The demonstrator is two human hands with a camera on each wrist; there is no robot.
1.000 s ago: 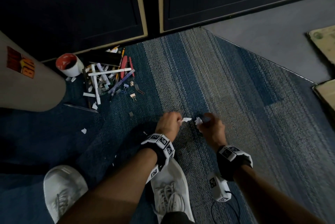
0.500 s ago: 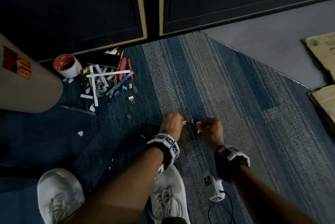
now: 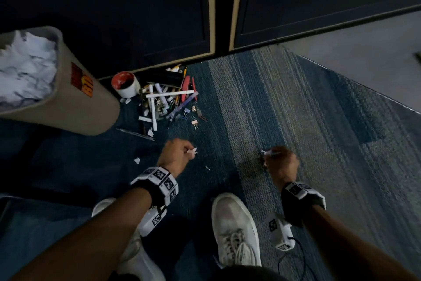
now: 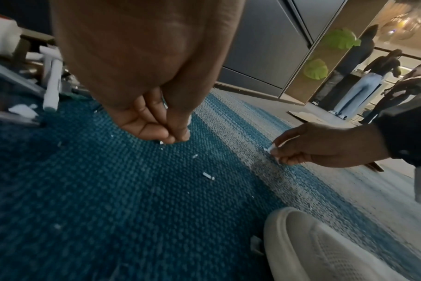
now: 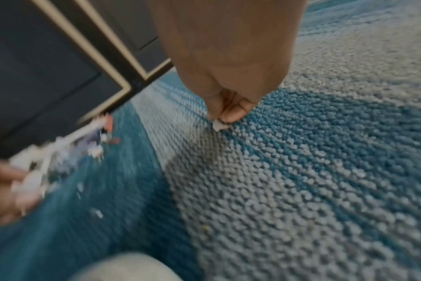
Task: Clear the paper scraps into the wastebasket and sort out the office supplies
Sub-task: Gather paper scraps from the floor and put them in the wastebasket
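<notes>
My left hand hovers low over the blue carpet, fingers curled round white paper scraps; the left wrist view shows its fingertips pinching a tiny bit. To the right, my right hand pinches a small white scrap at the carpet. More tiny scraps lie between the hands, and another scrap lies left of them. The grey wastebasket, full of crumpled paper, stands at the left. A heap of pens, markers and binder clips lies beyond the left hand.
A red-and-white cup stands beside the heap, against dark cabinet doors. My white shoes are planted just behind the hands. Bare grey floor borders the carpet at the right. Several people stand far off.
The hands, close together before, have drawn apart: the left toward the heap, the right further right. The view has swung left, so the wastebasket's paper-filled mouth shows.
</notes>
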